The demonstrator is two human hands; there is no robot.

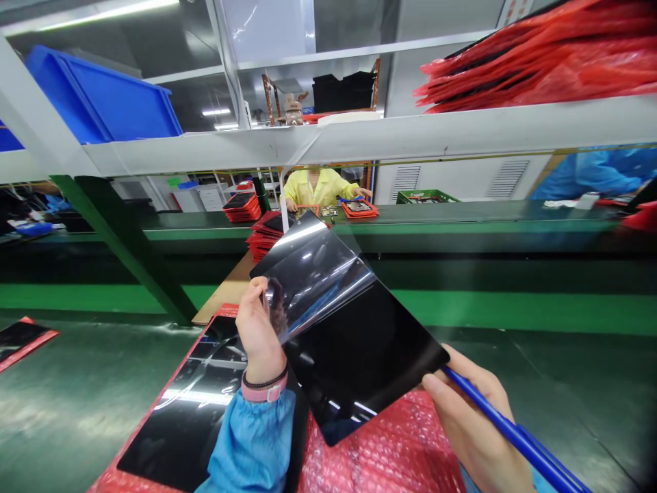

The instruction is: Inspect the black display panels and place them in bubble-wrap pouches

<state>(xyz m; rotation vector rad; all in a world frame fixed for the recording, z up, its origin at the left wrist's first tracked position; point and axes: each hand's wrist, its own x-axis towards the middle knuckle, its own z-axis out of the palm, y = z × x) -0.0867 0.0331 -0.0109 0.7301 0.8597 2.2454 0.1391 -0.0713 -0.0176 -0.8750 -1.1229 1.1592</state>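
My left hand [259, 335] is closed in a pinch on the edge of a clear protective film [313, 274] that is partly peeled up from a black glossy panel [359, 349]. My right hand [475, 421] grips the panel's lower right corner and also has a blue stick [513, 431] running through its fingers. The panel is held tilted above red bubble wrap [390, 452]. Another black panel [189, 404] lies flat below my left wrist.
A green conveyor belt [462, 226] runs across behind the bench. A person in yellow [318, 186] works on the far side beside stacks of red-wrapped panels [264, 236]. Blue bins [102, 96] and red bags [544, 55] sit on the overhead shelf. One more panel [20, 339] lies far left.
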